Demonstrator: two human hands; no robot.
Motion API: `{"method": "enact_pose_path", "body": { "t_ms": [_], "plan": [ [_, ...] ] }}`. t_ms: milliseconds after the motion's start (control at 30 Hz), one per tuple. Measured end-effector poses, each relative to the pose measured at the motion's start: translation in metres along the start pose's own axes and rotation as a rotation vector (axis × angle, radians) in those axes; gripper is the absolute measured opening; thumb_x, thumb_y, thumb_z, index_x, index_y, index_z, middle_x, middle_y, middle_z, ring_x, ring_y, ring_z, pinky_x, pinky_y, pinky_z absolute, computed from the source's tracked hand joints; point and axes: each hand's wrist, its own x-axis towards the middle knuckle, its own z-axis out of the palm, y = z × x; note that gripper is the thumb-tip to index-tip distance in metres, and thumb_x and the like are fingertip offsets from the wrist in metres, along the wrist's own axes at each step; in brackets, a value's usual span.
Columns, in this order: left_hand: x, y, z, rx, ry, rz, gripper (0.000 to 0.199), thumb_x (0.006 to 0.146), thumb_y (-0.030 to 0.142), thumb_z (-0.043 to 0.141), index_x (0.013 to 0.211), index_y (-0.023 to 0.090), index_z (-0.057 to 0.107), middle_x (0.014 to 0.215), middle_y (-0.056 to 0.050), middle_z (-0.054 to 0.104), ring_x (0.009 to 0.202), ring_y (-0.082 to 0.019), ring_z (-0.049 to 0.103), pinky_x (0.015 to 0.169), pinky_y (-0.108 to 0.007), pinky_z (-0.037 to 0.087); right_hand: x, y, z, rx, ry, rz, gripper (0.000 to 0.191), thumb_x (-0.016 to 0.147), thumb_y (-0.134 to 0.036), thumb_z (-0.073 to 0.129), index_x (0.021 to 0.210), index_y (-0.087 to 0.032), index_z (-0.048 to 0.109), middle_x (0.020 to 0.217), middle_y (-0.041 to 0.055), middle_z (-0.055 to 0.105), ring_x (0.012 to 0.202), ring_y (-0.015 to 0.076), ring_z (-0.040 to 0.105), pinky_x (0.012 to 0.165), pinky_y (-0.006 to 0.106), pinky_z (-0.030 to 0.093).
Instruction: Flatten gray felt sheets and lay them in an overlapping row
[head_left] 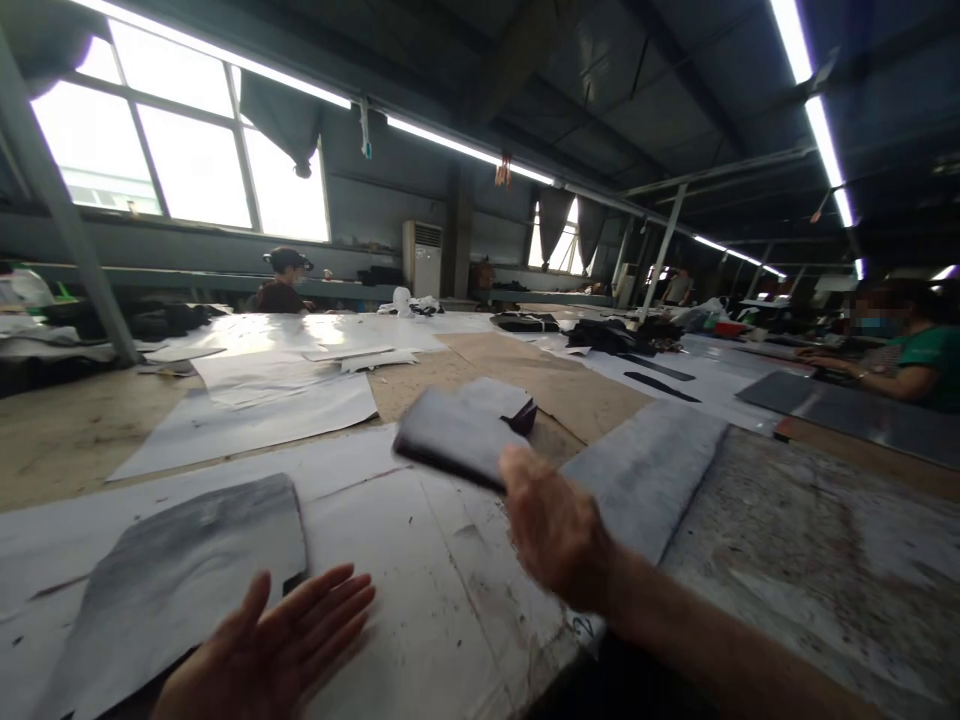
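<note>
My right hand (559, 535) is closed on the near right corner of a flat grey piece with a dark edge (457, 435), raised above the table and slightly blurred. Whether it is one thick piece or several layers, I cannot tell. Fingers stretched and palm turned up, my left hand (277, 640) holds nothing. Beside and partly behind it, a large grey cut sheet with a dark underside (195, 570) lies on white paper. Just beyond the held piece is another grey piece with a dark, folded-up corner (491, 395).
A long grey strip (652, 470) lies right of my right hand. White sheets (262, 420) and brown board (540, 370) cover the table further off. Dark pieces (607, 335) are heaped behind. A person in green (926, 365) works at the right; another person (283, 285) sits across the table.
</note>
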Motion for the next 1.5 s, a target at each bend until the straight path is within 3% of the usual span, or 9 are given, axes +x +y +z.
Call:
{"method": "enact_pose_path", "body": {
  "t_ms": [100,167,367,533,633,800,1033,1300,1500],
  "plan": [
    [-0.016,0.005,0.022,-0.241,-0.057,-0.18,0.052,0.073,0.054,0.055,0.085,0.005,0.067,0.092,-0.021,0.068,0.1,-0.034,0.06,0.087,-0.042,0.049,-0.046,-0.057,-0.003,0.208,-0.028,-0.32,0.04,0.077,0.0,0.032,0.107,-0.002,0.058,0.101,0.0186,0.066,0.102,0.0256,0.059,0.088,0.037,0.05],
    [-0.022,0.005,0.03,-0.248,-0.089,-0.189,0.041,0.078,0.042,0.053,0.082,0.003,0.065,0.081,-0.02,0.068,0.086,-0.029,0.065,0.078,-0.038,0.053,-0.063,-0.076,-0.002,0.246,-0.064,-0.339,0.038,0.077,0.001,0.032,0.104,0.0,0.059,0.099,0.0187,0.066,0.099,0.0267,0.061,0.087,0.039,0.051],
    [-0.018,-0.006,0.043,0.01,0.038,-0.087,0.003,0.07,0.009,0.063,0.072,0.008,0.063,0.062,-0.008,0.066,0.054,-0.016,0.063,0.054,-0.023,0.052,-0.068,-0.085,-0.002,0.224,-0.089,-0.296,0.037,0.079,0.0,0.031,0.103,0.001,0.06,0.099,0.0218,0.065,0.098,0.0282,0.061,0.086,0.042,0.051],
    [-0.015,-0.012,0.051,0.189,0.063,0.019,0.02,0.058,0.007,0.069,0.078,0.009,0.065,0.063,-0.006,0.068,0.053,-0.016,0.062,0.052,-0.023,0.05,-0.061,-0.084,-0.013,0.376,-0.174,-0.245,0.03,0.079,-0.006,0.042,0.102,0.0,0.06,0.1,0.0218,0.065,0.096,0.0281,0.061,0.087,0.041,0.05],
    [-0.016,-0.011,0.05,0.21,0.027,0.074,0.026,0.055,0.011,0.068,0.081,0.01,0.067,0.06,-0.005,0.067,0.05,-0.016,0.06,0.049,-0.024,0.047,-0.045,-0.067,-0.017,0.659,-0.255,-0.081,0.024,0.081,-0.021,0.054,0.101,-0.011,0.06,0.098,0.0134,0.066,0.095,0.0224,0.061,0.087,0.035,0.05],
    [-0.021,-0.006,0.047,0.246,-0.119,0.112,0.03,0.054,0.015,0.067,0.083,0.011,0.07,0.064,-0.004,0.068,0.052,-0.016,0.06,0.049,-0.023,0.044,-0.005,-0.023,0.0,0.707,-0.236,0.515,0.054,0.068,-0.036,0.072,0.114,-0.014,0.055,0.113,0.0145,0.06,0.106,0.0273,0.055,0.091,0.042,0.045],
    [-0.025,-0.001,0.042,0.204,-0.264,0.072,0.033,0.051,0.014,0.07,0.084,0.012,0.07,0.065,-0.004,0.069,0.053,-0.016,0.061,0.052,-0.024,0.046,0.022,-0.012,0.005,1.62,-0.854,0.968,0.044,0.054,-0.026,0.075,0.095,-0.015,0.065,0.081,0.0049,0.069,0.071,0.0216,0.064,0.062,0.031,0.052],
    [-0.015,-0.005,0.046,-0.119,-0.01,0.036,0.021,0.054,0.023,0.074,0.07,0.012,0.064,0.06,-0.006,0.066,0.056,-0.02,0.062,0.055,-0.03,0.052,0.01,-0.039,0.001,1.749,-0.34,1.475,0.036,0.05,-0.019,0.075,0.084,-0.015,0.065,0.068,0.002,0.068,0.053,0.0162,0.061,0.05,0.026,0.051],
    [-0.014,-0.011,0.046,0.113,0.041,0.182,0.028,0.053,0.024,0.079,0.074,0.012,0.067,0.063,-0.005,0.068,0.055,-0.018,0.062,0.056,-0.028,0.051,0.003,-0.053,0.003,1.845,-0.369,1.512,0.034,0.055,-0.025,0.074,0.085,-0.014,0.064,0.069,0.0039,0.068,0.055,0.017,0.061,0.051,0.026,0.05]
  ]
}}
